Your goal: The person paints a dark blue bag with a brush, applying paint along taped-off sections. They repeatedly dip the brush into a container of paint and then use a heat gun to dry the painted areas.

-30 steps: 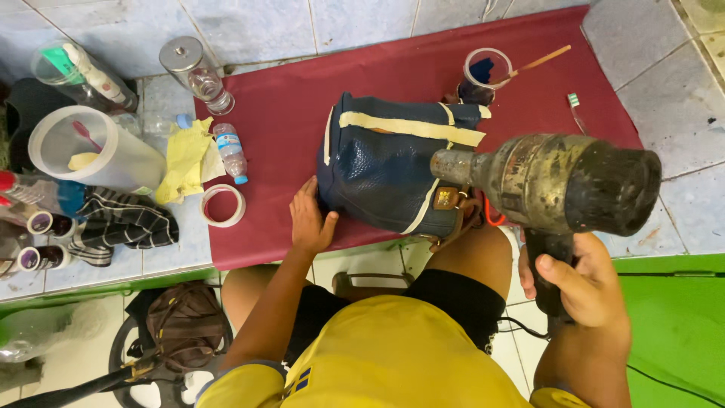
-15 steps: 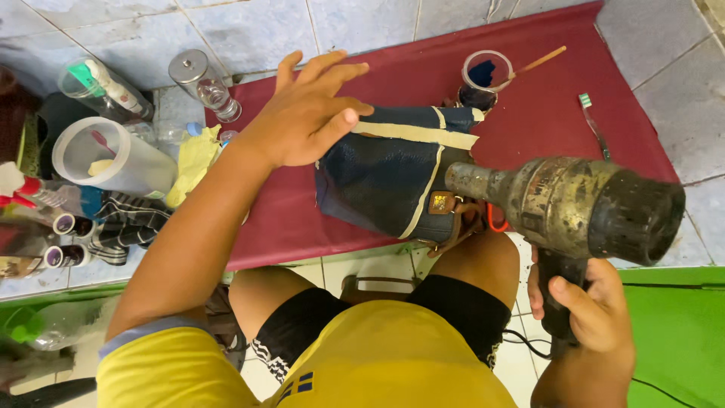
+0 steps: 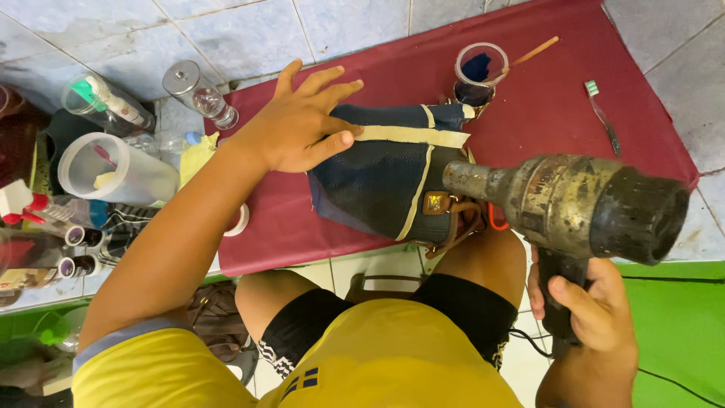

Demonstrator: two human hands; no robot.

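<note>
Left hand (image 3: 302,125) flat on bag (image 3: 385,181) edge, heat gun (image 3: 566,204) nozzle just beside.

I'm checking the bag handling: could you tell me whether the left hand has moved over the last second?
Yes. The left hand moved from the near edge of the red mat onto the dark blue bag, farther from the person.

Tiled floor (image 3: 226,30): maroon mat (image 3: 544,113) bearing navy bag (image 3: 385,181), paint cup (image 3: 477,72), toothbrush (image 3: 602,115); clear containers (image 3: 113,170) beside the mat.
</note>
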